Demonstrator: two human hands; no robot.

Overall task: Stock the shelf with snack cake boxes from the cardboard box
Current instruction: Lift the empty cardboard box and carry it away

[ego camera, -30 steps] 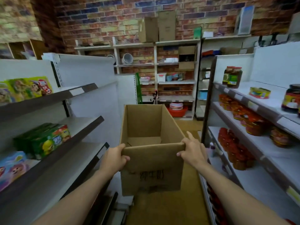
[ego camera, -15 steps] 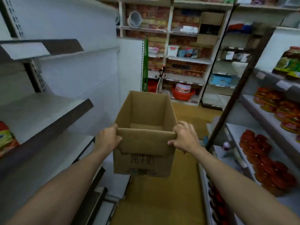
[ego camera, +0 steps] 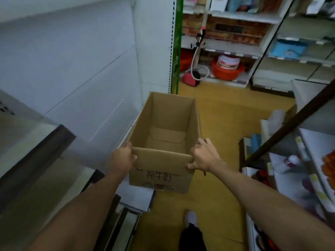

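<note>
An open brown cardboard box (ego camera: 163, 171) with handwritten characters on its near face is held in front of me above the yellow floor. Its inside shows only bare cardboard; no snack cake boxes are visible in it. My left hand (ego camera: 123, 158) grips the near left corner of the rim, fingers curled over the edge. My right hand (ego camera: 204, 156) grips the near right corner the same way. The white shelf (ego camera: 45, 153) with a dark front edge runs along my left, and this stretch of it holds nothing.
A white back panel (ego camera: 81, 69) stands behind the left shelf. On the right, a shelf unit (ego camera: 308, 169) carries red items and bottles. At the aisle's end are a red basin (ego camera: 227, 70) and a red appliance with a hose (ego camera: 190, 78). My foot (ego camera: 190, 217) is below.
My view has tilted down and moved forward along the aisle. The box has come lower, closer to the floor beside the left shelf. Both hands keep the same grip.
</note>
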